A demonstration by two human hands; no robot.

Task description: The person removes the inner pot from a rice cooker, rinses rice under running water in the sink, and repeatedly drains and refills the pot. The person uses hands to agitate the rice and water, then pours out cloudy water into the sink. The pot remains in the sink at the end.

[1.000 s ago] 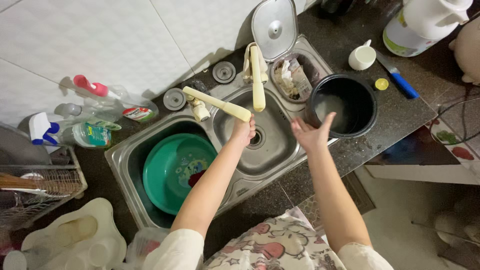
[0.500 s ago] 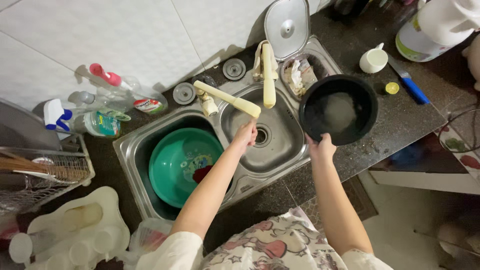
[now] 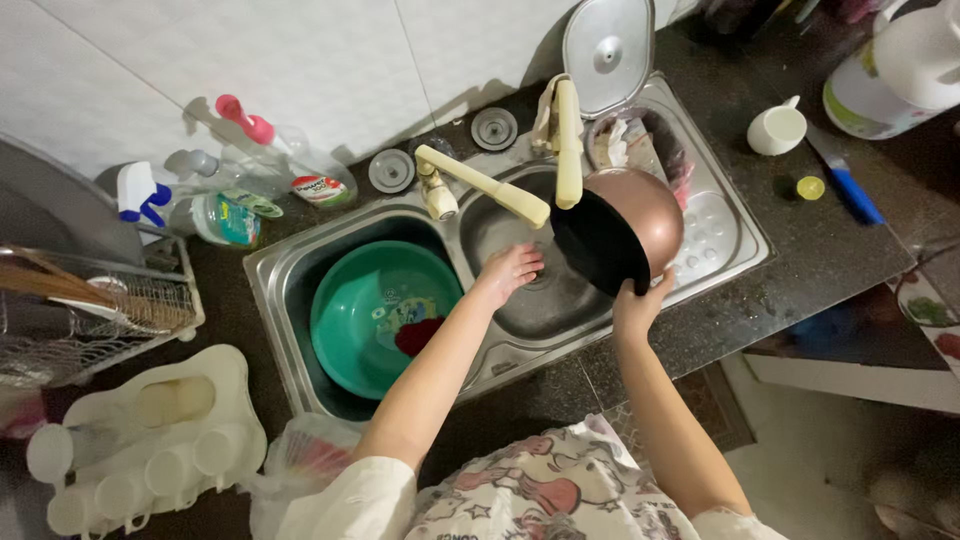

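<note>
My right hand (image 3: pixel 636 306) grips the rim of a round pot (image 3: pixel 620 225), copper-brown outside and black inside. The pot is tipped on its side over the right sink basin (image 3: pixel 520 310), its mouth facing left. My left hand (image 3: pixel 510 268) hangs open inside that basin, under the cream faucet spout (image 3: pixel 490 187), holding nothing. A second cream spout (image 3: pixel 567 140) points toward me just above the pot. In the left basin sits a green plastic bowl (image 3: pixel 375 315) with something dark red inside.
A metal lid (image 3: pixel 607 52) leans on the tiled wall behind a strainer compartment of scraps (image 3: pixel 630 140). Spray and soap bottles (image 3: pixel 225 200) stand at the left, above a wire rack (image 3: pixel 90 300) and white cup holder (image 3: pixel 150 430). A white cup (image 3: pixel 777 129), blue-handled knife (image 3: pixel 845 180) and jug (image 3: pixel 895 70) occupy the right counter.
My right hand took hold of the pot on the counter, lifted it and tilted it over the right basin. My left hand stayed under the faucet.
</note>
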